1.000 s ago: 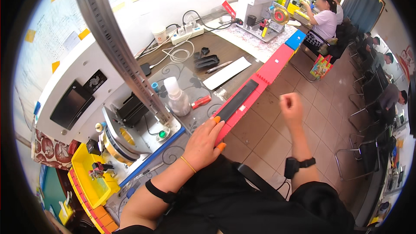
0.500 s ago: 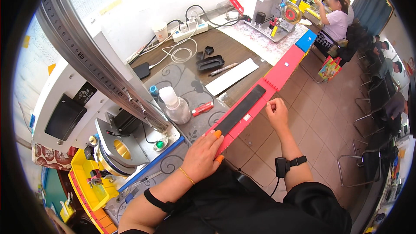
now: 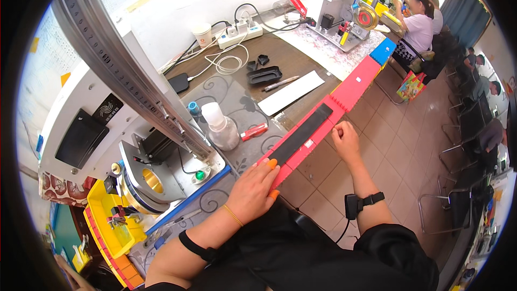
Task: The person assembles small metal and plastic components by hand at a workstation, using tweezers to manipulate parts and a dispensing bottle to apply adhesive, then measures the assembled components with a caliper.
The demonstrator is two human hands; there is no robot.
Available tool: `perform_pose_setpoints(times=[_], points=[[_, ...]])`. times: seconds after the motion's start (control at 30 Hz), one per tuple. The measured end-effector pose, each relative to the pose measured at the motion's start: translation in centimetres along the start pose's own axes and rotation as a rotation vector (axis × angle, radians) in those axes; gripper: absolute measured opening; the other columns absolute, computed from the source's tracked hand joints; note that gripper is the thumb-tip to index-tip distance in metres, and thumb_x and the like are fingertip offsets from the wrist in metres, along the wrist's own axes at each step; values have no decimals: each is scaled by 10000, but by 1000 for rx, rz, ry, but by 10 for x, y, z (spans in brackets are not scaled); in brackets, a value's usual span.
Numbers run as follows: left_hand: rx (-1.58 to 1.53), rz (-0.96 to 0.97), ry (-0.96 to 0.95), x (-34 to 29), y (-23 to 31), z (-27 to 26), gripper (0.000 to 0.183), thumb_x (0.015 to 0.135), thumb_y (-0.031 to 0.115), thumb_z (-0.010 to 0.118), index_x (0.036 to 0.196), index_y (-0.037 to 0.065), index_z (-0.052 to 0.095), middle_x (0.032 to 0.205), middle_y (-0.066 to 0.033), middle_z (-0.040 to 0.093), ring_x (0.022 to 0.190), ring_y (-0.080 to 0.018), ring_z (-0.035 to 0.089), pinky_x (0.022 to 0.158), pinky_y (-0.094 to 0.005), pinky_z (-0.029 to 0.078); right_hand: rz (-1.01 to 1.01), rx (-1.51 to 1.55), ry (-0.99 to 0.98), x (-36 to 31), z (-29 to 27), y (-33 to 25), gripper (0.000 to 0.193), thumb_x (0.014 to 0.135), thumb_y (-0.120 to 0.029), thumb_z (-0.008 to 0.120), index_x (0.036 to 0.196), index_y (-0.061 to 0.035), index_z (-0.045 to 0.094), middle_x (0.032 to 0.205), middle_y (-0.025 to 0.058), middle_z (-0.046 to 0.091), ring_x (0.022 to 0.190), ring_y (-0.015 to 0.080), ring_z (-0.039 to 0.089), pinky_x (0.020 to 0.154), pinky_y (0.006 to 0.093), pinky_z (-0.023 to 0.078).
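My left hand (image 3: 253, 187) lies with its fingers stretched over the near end of a long black strip (image 3: 301, 133) on the pink table edge (image 3: 350, 92). Orange covers sit on its thumb and one fingertip. Just right of that edge, above the floor, my right hand (image 3: 346, 139) is closed, fingers curled and thumb pressed in. Whatever it holds, if anything, is too small or hidden to name. Beyond the strip are a clear bottle with a white cap (image 3: 219, 124), a red-handled tool (image 3: 254, 131) and a white strip (image 3: 291, 93).
A machine with a metal ruled column (image 3: 116, 64) stands at left, beside a yellow bin (image 3: 102, 221). Further back are a small black tray (image 3: 264, 75), a pen-like tool (image 3: 281, 83), a power strip (image 3: 240, 36) and another machine (image 3: 342, 8). A person (image 3: 417, 27) sits at the far right.
The whole view has shifted slightly. Both hands keep nearly the same place and pose by the black strip, and nothing has visibly been picked up or put down.
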State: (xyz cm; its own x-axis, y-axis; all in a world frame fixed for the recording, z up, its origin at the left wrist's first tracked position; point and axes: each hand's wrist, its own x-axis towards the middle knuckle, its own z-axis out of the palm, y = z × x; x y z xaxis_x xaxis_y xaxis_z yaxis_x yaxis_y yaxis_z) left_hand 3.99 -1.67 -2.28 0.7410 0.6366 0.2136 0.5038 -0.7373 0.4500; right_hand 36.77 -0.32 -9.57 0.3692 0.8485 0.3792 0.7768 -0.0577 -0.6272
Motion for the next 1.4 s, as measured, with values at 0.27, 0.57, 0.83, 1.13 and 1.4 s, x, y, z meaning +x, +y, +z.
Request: perform_pose_setpoints(times=[0.27, 0.57, 0.83, 1.13, 1.4], points=[[31, 24, 3, -2, -1, 0, 584, 771, 204, 699, 1292, 21, 507, 1352, -161, 493, 1266, -315, 466, 1087, -421, 347, 59, 81, 20, -31, -12, -37, 146, 873, -174, 659, 932, -44, 628, 845, 56, 595, 651, 141, 557, 608, 278, 461], [10, 32, -6, -1, -4, 1, 590, 764, 198, 701, 1292, 17, 511, 1355, -154, 497, 1273, -306, 461, 1090, -414, 345, 75, 253, -142, -41, -6, -65, 152, 848, -178, 695, 862, -36, 642, 777, 33, 576, 613, 97, 526, 572, 246, 440], [22, 25, -15, -3, -3, -1, 607, 757, 198, 706, 1301, 20, 506, 1347, -154, 500, 1274, -302, 463, 1091, -413, 350, -87, -9, -287, -36, -11, -81, 113, 848, -105, 638, 882, -38, 554, 769, 128, 603, 670, 301, 618, 612, 387, 500], [-1, 50, -8, -2, -4, 0, 629, 739, 193, 718, 1303, 17, 501, 1334, -152, 506, 1278, -299, 460, 1094, -414, 352, -175, 50, -222, -41, -3, -70, 106, 888, -98, 587, 922, -27, 516, 821, 160, 605, 727, 343, 613, 635, 408, 493], [29, 65, 36, -6, -5, 4, 600, 760, 200, 697, 1295, 11, 503, 1334, -149, 507, 1278, -297, 459, 1097, -414, 347, -159, 17, -197, -34, -10, -61, 130, 904, -149, 587, 937, -36, 530, 852, 154, 622, 758, 347, 619, 663, 426, 493]])
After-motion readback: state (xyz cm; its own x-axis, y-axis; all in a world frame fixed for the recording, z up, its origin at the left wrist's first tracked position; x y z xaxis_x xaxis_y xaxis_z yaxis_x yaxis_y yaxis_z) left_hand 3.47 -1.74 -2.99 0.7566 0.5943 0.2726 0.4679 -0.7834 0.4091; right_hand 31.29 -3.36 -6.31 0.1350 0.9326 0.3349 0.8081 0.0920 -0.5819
